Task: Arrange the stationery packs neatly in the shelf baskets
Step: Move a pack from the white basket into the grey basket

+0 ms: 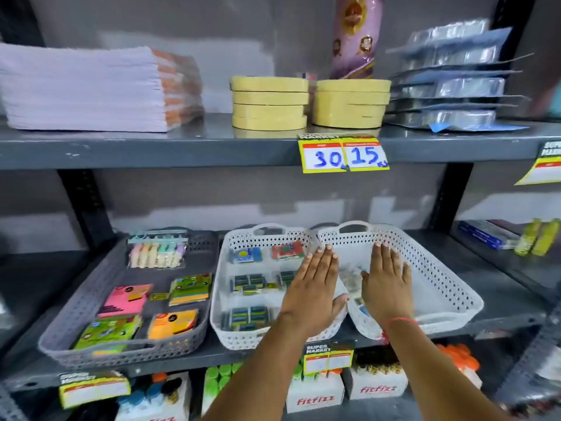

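Observation:
Three baskets stand side by side on the middle shelf. The grey basket [60,326] on the left holds sticky-note packs [126,299] and a pack of pastel highlighters [156,252]. The middle white basket [223,278] holds rows of small stationery packs [247,284]. The right white basket [449,287] holds a few packs [352,279], mostly hidden under my hands. My left hand [312,287] lies flat, fingers extended, over the rims where both white baskets meet. My right hand [387,284] is flat over the right basket's inside. Neither hand holds anything.
The upper shelf carries a stack of notebooks [91,89], two stacks of tape rolls [268,101], blister packs [449,83] and price tags [344,153]. Books and yellow bottles [537,237] sit on the shelf to the right. White boxes [315,396] stand on the shelf below.

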A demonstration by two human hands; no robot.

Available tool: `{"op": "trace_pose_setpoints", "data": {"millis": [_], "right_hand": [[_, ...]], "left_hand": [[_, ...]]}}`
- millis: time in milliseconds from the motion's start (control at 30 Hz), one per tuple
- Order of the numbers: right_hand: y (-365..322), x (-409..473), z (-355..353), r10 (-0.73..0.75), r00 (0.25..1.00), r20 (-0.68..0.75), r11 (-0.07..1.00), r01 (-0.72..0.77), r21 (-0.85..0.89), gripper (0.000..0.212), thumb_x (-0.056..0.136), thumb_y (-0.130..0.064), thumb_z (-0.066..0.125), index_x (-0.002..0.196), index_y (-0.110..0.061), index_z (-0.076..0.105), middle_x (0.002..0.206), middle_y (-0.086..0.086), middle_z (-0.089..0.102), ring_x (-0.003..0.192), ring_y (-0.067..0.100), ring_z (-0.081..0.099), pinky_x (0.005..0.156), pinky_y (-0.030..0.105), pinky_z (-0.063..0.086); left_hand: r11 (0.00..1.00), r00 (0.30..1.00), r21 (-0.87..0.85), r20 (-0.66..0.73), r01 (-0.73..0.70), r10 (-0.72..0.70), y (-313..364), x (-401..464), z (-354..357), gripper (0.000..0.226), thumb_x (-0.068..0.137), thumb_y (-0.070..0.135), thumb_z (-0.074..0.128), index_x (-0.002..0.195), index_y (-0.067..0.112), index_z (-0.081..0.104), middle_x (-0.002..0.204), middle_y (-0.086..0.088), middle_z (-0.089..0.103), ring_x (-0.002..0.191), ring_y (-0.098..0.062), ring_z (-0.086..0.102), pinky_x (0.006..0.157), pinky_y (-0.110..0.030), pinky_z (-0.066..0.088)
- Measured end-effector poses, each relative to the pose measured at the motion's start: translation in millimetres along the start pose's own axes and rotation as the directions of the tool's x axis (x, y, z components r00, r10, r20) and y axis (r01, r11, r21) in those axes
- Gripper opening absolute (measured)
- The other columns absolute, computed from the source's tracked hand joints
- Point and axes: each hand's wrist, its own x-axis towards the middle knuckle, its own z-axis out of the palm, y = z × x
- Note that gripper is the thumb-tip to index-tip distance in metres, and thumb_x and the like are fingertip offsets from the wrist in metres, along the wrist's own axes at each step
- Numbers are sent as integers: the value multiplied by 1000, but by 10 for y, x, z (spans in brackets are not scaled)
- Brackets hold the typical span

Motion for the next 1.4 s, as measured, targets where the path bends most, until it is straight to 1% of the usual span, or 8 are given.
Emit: {"op": "trace_pose_setpoints", "data": {"millis": [133,333,533,733,833,967,1067,1400], "right_hand": [[115,236,106,146,952,267,977,-181,111,47,93,-22,40,138,-10,36,142,14,43,131,33,40,105,41,39],[203,436,284,245,859,449,837,-421,350,44,86,-21,52,126,-5,47,133,20,51,120,36,51,97,38,44],[252,513,386,313,822,477,586,-562,584,51,76,-2,64,125,-6,51,126,20,59,113,35,58,90,38,49],[313,477,383,464,834,299,359,-486,797,27,77,3,62,101,-8,65,94,20,73,70,23,59,64,28,49],[398,447,399,470,789,395,196,-530,825,36,78,10,56,112,0,60,84,17,65,56,19,51,53,26,42],[375,407,411,395,772,498,347,-627,698,27,76,-2,69,103,-5,62,80,16,55,60,21,44,53,28,36],[317,400,355,378,746,549,280,-657,700,14,80,3,64,73,-6,57,61,14,49,46,17,35,42,24,32],[220,541,239,645,705,296,159,-503,850,34,77,8,57,105,-11,61,97,14,63,79,24,59,76,32,51]], "left_hand": [[999,973,29,231,-29,22,150,241,268,66,98,32,32,149,3,2,160,-15,-4,148,-28,-7,118,-42,-5],[998,935,-44,352,53,-34,200,231,564,66,98,48,21,150,11,6,161,-12,3,146,-32,11,117,-49,10],[995,938,-84,344,58,-25,201,193,527,67,97,51,17,151,12,5,161,-12,-3,140,-35,28,116,-50,15],[993,934,-106,358,55,-14,195,193,514,68,97,54,16,150,14,5,160,-11,-8,127,-38,46,113,-51,22],[991,934,-122,356,56,-9,206,183,523,67,97,54,15,150,14,6,161,-9,-8,129,-38,44,113,-51,23],[991,937,-118,350,57,-12,214,181,476,67,97,54,14,150,14,6,161,-9,-9,123,-41,49,107,-51,30],[993,941,-112,338,46,-6,214,167,442,67,97,54,16,149,13,8,161,-11,-7,112,-39,56,98,-48,38],[989,948,-114,311,99,-59,23,74,320,68,96,55,22,150,18,5,161,-9,-6,115,-37,55,86,-45,46]]}}
